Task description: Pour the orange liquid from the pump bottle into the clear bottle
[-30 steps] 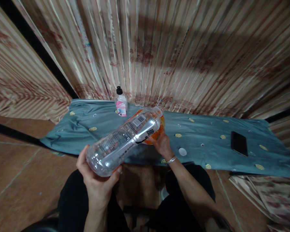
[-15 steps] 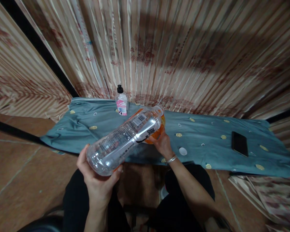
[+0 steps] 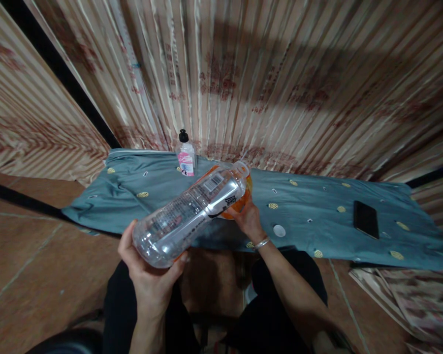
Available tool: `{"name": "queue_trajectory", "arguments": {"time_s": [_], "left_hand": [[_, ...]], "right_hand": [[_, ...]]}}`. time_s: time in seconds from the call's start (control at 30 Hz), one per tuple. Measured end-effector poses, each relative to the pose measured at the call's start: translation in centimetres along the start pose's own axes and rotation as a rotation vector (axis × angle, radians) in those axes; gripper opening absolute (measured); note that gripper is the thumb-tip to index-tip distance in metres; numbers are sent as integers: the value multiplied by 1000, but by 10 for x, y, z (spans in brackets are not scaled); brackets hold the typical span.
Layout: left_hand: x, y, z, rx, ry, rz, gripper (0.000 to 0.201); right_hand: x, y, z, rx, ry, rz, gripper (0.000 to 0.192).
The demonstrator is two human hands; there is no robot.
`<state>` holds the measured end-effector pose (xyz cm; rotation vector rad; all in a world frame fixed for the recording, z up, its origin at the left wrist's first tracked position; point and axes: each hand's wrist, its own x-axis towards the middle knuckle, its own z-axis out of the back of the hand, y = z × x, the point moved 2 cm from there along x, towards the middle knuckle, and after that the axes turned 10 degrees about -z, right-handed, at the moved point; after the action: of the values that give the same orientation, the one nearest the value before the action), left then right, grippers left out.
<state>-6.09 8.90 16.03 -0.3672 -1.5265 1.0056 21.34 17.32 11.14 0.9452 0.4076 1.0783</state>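
Head view: left grip [image 3: 147, 275] wraps the clear plastic bottle's [image 3: 192, 211] base, tilted over the bench [image 3: 317, 216]; right grip [image 3: 248, 219] holds an orange cup [image 3: 243, 196] at its mouth.

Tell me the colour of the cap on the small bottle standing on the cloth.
Black; the small bottle shows it best in the head view.

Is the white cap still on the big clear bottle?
No: the clear bottle lies tilted in the left hand with its mouth uncapped, and a white cap lies on the teal cloth.
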Motion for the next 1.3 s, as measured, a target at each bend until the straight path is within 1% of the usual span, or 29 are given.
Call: {"name": "queue_trajectory", "arguments": {"time_s": [0.13,0.27,0.43,0.6,0.8,0.97,1.17,1.3], "left_hand": [[-1,1,1,14,-26,26,110],[-1,0,1,27,-42,70,111],[0,-1,0,29,-38,56,108],[0,1,3,52,-38,70,111],[-1,2,4,64,-15,13,110],[-2,2,3,61,-8,15,110],[-2,3,4,54,-14,47,111],[-3,3,4,48,-6,35,111]], "right_hand": [[0,-2,-1,-6,-10,14,79],[0,-4,-2,-35,-13,7,75],[1,-3,-2,-13,-17,26,76],[1,-3,-1,-5,-6,19,74],[0,-4,-2,15,8,20,76],[1,-5,-2,4,9,32,81],[1,-4,-2,0,-15,36,73],[1,-3,-1,22,-5,49,76]]}}
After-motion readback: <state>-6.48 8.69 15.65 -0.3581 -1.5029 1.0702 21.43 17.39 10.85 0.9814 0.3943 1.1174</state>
